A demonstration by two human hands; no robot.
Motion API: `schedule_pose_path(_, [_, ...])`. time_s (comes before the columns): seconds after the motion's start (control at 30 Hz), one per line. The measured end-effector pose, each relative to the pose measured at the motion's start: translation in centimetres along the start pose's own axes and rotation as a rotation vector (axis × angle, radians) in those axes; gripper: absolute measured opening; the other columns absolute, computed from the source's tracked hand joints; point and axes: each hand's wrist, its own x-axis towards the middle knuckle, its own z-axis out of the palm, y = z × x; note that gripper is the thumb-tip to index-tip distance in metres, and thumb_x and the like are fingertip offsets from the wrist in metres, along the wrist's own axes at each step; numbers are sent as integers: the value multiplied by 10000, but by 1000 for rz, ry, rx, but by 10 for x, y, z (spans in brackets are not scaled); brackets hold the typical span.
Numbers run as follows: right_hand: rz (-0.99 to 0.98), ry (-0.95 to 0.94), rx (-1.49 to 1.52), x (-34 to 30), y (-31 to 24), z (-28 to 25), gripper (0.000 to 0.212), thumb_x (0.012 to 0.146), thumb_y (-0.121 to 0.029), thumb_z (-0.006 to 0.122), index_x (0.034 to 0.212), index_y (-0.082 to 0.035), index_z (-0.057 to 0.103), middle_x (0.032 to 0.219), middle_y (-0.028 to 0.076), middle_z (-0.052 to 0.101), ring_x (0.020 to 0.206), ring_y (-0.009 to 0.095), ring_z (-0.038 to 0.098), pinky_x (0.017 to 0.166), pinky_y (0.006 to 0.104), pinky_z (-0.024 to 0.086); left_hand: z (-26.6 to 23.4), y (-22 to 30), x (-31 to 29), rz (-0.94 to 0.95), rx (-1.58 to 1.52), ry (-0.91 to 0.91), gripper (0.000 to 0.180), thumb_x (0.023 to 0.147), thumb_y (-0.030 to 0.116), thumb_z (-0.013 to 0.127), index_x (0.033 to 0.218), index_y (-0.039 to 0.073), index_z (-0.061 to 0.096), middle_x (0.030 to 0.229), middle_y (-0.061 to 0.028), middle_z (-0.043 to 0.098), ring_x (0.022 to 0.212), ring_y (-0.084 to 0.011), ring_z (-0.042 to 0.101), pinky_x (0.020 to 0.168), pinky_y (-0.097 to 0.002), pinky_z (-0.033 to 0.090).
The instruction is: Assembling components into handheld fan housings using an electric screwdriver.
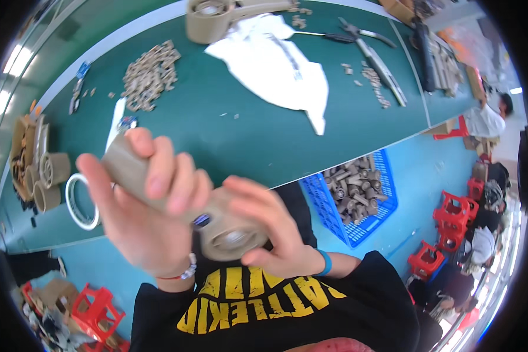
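A beige hair-dryer-shaped housing (232,239), with a tube-like handle and a round open head, is held between both hands above the table's near edge. The fingers of my left hand (152,217) wrap round its handle, which slants up to the left. My right hand (276,232) closes on the round head from the right, thumb at its lower rim. A small dark oval patch shows where handle and head meet. Motion blurs the fingers slightly. Another beige housing (208,23) of similar shape lies at the far side, beside a white plastic bag (276,67).
On the green table (188,126) are a pile of small beige parts (152,73), pliers (366,35), a screwdriver (337,37) and a white ring (76,202). A blue basket (349,232) of beige parts stands right of me. Red stools (452,214) stand farther right; a person (487,120) is beyond.
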Motion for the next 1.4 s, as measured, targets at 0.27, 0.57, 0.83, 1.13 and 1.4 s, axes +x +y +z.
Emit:
schedule_pose_path(0.27, [94, 458, -744, 32, -26, -143, 306, 1000, -208, 450, 1038, 25, 644, 994, 118, 670, 910, 168, 624, 800, 305, 483, -9, 2, -25, -389, 174, -159, 514, 964, 538, 370, 760, 67, 383, 458, 0, 318, 340, -114, 273, 334, -296, 275])
schedule_pose_path(0.57, [456, 610, -1985, 106, 36, -471, 595, 824, -470, 622, 1208, -34, 497, 1123, 263, 611, 1040, 448, 591, 865, 536, 480, -48, -62, -73, -1063, 102, 136, 426, 961, 462, 440, 833, 58, 479, 577, -14, 391, 466, -133, 402, 455, -276, 354])
schedule_pose_path(0.83, [231, 617, -1595, 118, 1, -422, 555, 794, -360, 716, 1196, -10, 561, 956, 162, 661, 854, 272, 651, 757, 365, 491, -87, -61, -89, -1075, -113, 371, 454, 951, 488, 385, 870, 61, 519, 680, -70, 528, 597, -234, 584, 635, -428, 545])
schedule_pose_path(1.13, [55, 138, 647, 124, -55, -170, 501, 895, -39, 585, 1358, -11, 396, 774, 26, 437, 729, 99, 409, 745, 262, 348, -97, -67, -89, -1131, -432, 144, 433, 944, 516, 414, 838, 100, 470, 520, 34, 315, 417, -98, 332, 433, -271, 364])
schedule_pose_path(1.4, [-216, 66, 492, 133, -3, -78, 333, 887, -141, 628, 1196, -159, 505, 698, -53, 452, 653, 79, 434, 682, 289, 365, -99, -51, -95, -1042, -372, 319, 402, 952, 470, 406, 773, 109, 414, 510, 44, 286, 407, -83, 286, 406, -252, 294])
